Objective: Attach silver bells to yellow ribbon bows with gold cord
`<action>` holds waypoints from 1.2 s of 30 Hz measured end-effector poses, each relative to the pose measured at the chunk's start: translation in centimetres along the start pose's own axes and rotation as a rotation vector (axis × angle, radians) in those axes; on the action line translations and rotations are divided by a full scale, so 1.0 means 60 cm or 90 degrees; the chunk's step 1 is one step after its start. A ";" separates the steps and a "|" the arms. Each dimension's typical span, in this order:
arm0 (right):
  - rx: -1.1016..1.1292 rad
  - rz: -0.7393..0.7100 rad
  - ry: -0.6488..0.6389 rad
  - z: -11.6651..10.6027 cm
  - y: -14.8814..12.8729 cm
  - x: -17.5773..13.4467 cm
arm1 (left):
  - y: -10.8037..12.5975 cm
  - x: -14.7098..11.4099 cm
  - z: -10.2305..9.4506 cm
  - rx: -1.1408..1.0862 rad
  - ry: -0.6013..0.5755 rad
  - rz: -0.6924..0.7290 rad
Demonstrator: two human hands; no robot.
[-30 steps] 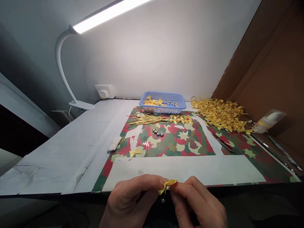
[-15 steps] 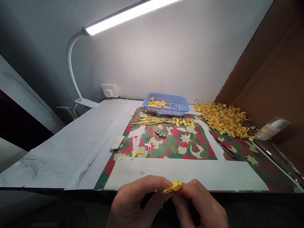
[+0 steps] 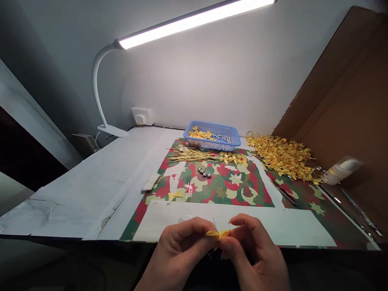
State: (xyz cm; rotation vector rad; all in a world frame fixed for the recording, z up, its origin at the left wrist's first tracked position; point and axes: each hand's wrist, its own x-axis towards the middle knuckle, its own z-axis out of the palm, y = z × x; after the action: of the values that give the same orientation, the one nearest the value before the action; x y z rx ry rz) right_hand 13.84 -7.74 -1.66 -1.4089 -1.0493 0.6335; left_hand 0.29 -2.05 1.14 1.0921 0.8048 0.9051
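Note:
A small yellow ribbon bow (image 3: pixel 223 233) is held just over the front edge of the table. My left hand (image 3: pixel 186 244) pinches its left side between thumb and forefinger. On the right side, my right hand (image 3: pixel 254 248) has its thumb against the bow, with the forefinger lifted away and the other fingers curled behind. A thin dark wire or needle (image 3: pixel 214 223) sticks up from beside the bow; its lower part is hidden by my fingers. Beyond my hands, several silver beads (image 3: pixel 204 173) and a scrap of yellow ribbon (image 3: pixel 176 195) lie on the patterned sheet (image 3: pixel 218 190).
A blue basket (image 3: pixel 212 147) holds yellow bows and silver beads. Golden stems (image 3: pixel 190 155) and folded yellow pieces (image 3: pixel 233 158) lie before it. A heap of yellow bows (image 3: pixel 281 155), tweezers (image 3: pixel 284 192) and a bottle (image 3: pixel 342 169) are at right. The lamp (image 3: pixel 98 85) stands left.
My right forefinger has lifted off the bow, and the bow has turned between my fingers. The thin wire or needle now shows above it. The view has shifted slightly.

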 end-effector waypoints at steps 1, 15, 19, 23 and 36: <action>0.001 0.002 -0.011 -0.009 0.000 0.008 | -0.001 0.002 0.000 -0.022 -0.004 -0.025; 0.400 0.326 -0.469 -0.030 -0.014 0.073 | 0.014 0.003 0.004 -0.030 -0.127 -0.051; 0.361 0.270 -0.453 -0.028 -0.012 0.083 | 0.008 0.001 0.002 -0.029 -0.108 -0.056; 0.478 0.298 -0.209 -0.011 0.006 0.108 | 0.004 0.000 0.002 -0.113 -0.148 -0.113; 0.536 0.152 0.218 -0.194 0.043 0.218 | 0.022 -0.006 -0.009 -0.124 -0.119 -0.145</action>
State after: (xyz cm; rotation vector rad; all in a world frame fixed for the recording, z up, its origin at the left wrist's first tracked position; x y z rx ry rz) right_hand 30.31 -1.55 0.24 -0.8450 -0.2645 0.8410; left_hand -0.60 -1.92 2.28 0.8794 0.6555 0.6631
